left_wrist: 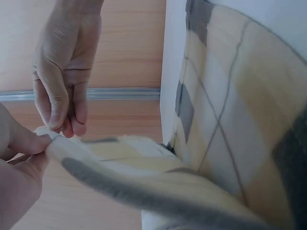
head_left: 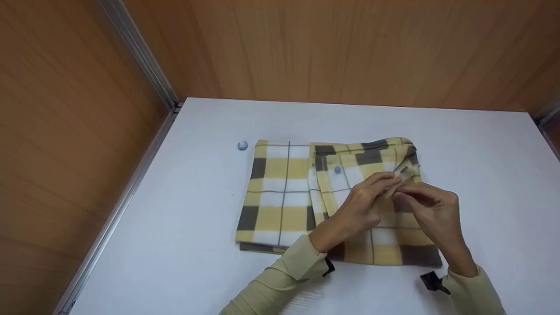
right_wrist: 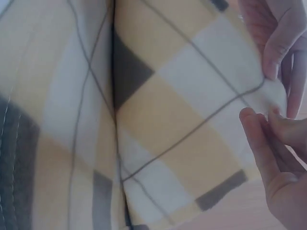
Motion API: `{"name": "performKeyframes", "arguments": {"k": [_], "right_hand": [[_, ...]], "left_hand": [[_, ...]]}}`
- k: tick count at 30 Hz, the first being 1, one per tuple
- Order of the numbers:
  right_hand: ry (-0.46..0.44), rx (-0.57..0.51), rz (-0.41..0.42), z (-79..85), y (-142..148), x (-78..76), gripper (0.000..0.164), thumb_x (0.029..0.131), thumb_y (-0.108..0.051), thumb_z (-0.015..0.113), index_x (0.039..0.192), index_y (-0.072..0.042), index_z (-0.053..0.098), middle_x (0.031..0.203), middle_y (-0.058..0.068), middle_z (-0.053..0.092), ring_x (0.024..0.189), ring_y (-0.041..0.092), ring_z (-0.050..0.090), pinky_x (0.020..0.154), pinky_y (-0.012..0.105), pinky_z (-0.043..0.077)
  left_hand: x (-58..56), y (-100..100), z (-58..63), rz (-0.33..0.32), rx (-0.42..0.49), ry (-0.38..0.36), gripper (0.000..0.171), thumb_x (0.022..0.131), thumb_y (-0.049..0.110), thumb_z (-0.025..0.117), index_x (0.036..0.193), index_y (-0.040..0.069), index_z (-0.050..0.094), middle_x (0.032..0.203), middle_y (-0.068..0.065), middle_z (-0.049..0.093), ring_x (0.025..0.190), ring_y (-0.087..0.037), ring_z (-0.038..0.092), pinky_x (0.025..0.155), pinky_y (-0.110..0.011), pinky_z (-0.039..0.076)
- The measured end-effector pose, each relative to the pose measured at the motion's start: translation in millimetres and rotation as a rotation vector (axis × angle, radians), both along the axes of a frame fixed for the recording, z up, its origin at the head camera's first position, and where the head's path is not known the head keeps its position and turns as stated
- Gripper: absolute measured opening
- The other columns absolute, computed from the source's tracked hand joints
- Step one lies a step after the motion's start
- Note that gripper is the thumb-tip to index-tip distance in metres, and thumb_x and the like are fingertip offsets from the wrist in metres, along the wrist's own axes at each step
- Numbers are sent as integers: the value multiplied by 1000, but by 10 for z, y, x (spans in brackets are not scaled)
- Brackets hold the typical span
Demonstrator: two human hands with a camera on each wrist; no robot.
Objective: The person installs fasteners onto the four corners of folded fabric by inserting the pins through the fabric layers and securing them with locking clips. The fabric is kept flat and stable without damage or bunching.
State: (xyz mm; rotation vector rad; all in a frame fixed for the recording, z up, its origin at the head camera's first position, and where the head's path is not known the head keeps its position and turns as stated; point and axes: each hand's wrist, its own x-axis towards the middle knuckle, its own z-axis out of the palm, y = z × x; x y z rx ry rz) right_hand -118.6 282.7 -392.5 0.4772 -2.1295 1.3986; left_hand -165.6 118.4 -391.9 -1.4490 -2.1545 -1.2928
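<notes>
A yellow, white and dark grey checked cloth (head_left: 271,192) lies folded on the white table, its right part turned back in a loose layer. A raised edge of this layer is pinched by my left hand (head_left: 363,201) between thumb and fingers. Close beside it, my right hand (head_left: 435,210) has its fingertips drawn together on the same edge. In the left wrist view the left hand (left_wrist: 19,167) grips the thin edge from below, with the right hand (left_wrist: 67,72) above it. The right wrist view has the cloth (right_wrist: 177,105) hanging spread from both hands.
A small round blue thing (head_left: 337,169) sits on the cloth. Another small bluish, cap-like thing (head_left: 243,145) lies on the white table (head_left: 175,210) left of the cloth. Wooden panels (head_left: 328,52) stand behind and at the left, with a metal rail (head_left: 140,52) in the corner.
</notes>
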Motion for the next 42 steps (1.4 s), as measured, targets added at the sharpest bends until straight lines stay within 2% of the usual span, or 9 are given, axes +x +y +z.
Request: {"name": "performKeyframes", "arguments": {"k": [4, 12, 15, 18, 26, 31, 35, 38, 42], "right_hand": [[-1, -16, 3, 40, -58, 11, 18, 68, 21, 60, 81, 9, 66, 78, 21, 63, 71, 20, 63, 63, 22, 50], [-20, -117, 156, 17, -13, 8, 21, 69, 26, 54, 86, 16, 61, 77, 28, 59, 68, 26, 62, 61, 27, 50], [-31, -110, 171, 22, 1, -10, 22, 70, 25, 54, 88, 15, 61, 76, 28, 59, 68, 27, 62, 62, 28, 50], [-33, -110, 183, 4, 6, -20, 22, 70, 25, 54, 88, 15, 61, 78, 28, 59, 70, 27, 62, 64, 27, 50], [-10, -219, 255, -65, -1, -46, 22, 70, 29, 50, 88, 19, 58, 80, 29, 59, 72, 29, 62, 65, 28, 50], [35, -220, 191, -78, -24, -62, 19, 68, 29, 52, 81, 18, 60, 77, 26, 60, 70, 23, 63, 63, 25, 50], [31, -221, 167, -82, -27, -65, 19, 68, 28, 53, 81, 17, 61, 77, 24, 61, 70, 22, 63, 62, 25, 50], [5, -235, 169, -80, -18, -65, 20, 68, 28, 53, 85, 17, 59, 79, 25, 60, 73, 24, 63, 65, 26, 50], [-27, -210, 99, -70, 4, -43, 19, 70, 25, 54, 86, 16, 57, 80, 20, 59, 77, 20, 62, 69, 25, 49]], "left_hand": [[1, -10, -10, 0, 14, -83, 43, 81, -17, 41, 119, 1, 51, 120, -9, 49, 110, -6, 45, 84, -9, 37], [-11, -32, -5, 20, -4, -78, 39, 83, -15, 41, 118, 0, 52, 119, -8, 49, 108, -6, 47, 82, -7, 37], [-29, -47, 0, 21, 4, -89, 41, 82, -15, 42, 118, 1, 52, 118, -7, 49, 104, -5, 48, 78, -6, 38], [-39, -58, -5, 7, 14, -114, 44, 80, -18, 42, 118, 2, 53, 118, -7, 49, 102, -4, 49, 76, -6, 39], [-50, -68, -23, -21, 52, -218, 51, 75, -24, 39, 116, 2, 54, 118, -7, 50, 101, -6, 52, 78, -9, 40], [-35, -73, -24, -71, 90, -267, 50, 76, -23, 38, 115, 3, 55, 117, -6, 51, 102, -5, 51, 78, -11, 42], [-30, -77, -35, -78, 93, -245, 47, 78, -20, 40, 114, 5, 56, 116, -4, 52, 103, -2, 49, 77, -11, 42], [-32, -73, -26, -59, 78, -189, 43, 80, -18, 42, 113, 5, 57, 115, -3, 53, 105, -1, 46, 80, -11, 40], [-8, -65, 5, -54, 52, -106, 42, 79, -19, 41, 111, 3, 59, 113, -5, 53, 109, -2, 44, 85, -10, 36]]}}
